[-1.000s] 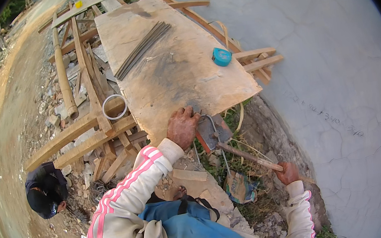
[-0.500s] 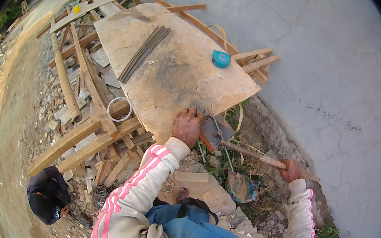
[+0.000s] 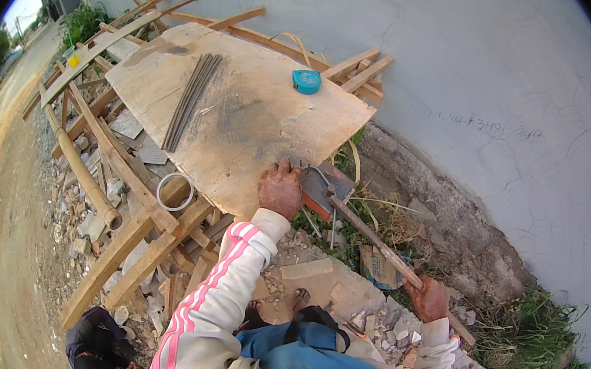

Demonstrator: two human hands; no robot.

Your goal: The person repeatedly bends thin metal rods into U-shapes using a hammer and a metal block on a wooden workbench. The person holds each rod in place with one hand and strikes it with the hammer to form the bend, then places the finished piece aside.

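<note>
My left hand [image 3: 281, 191] is closed at the near edge of a plywood board [image 3: 250, 63], its fingers curled over a thin steel rod [image 3: 317, 173] whose bent part shows beside them. My right hand [image 3: 428, 298] is wrapped round the lower part of a long brown bar [image 3: 373, 237]. The bar's far end meets the rod at a dark metal plate with an orange-red side [image 3: 319, 206], next to the board's corner. Most of the rod under my left hand is hidden.
Several thin steel rods [image 3: 192, 101] and a teal tape measure [image 3: 306, 81] lie on the board. Beams [image 3: 143, 260], a white ring [image 3: 175, 192] and rubble are at the left. A crouching person [image 3: 97, 352] is at lower left; a grey wall [image 3: 474, 64] stands at right.
My right hand has swung the bar down toward me, so it slopes more steeply. My left hand stays at the board's edge. The view has tilted up and shifted.
</note>
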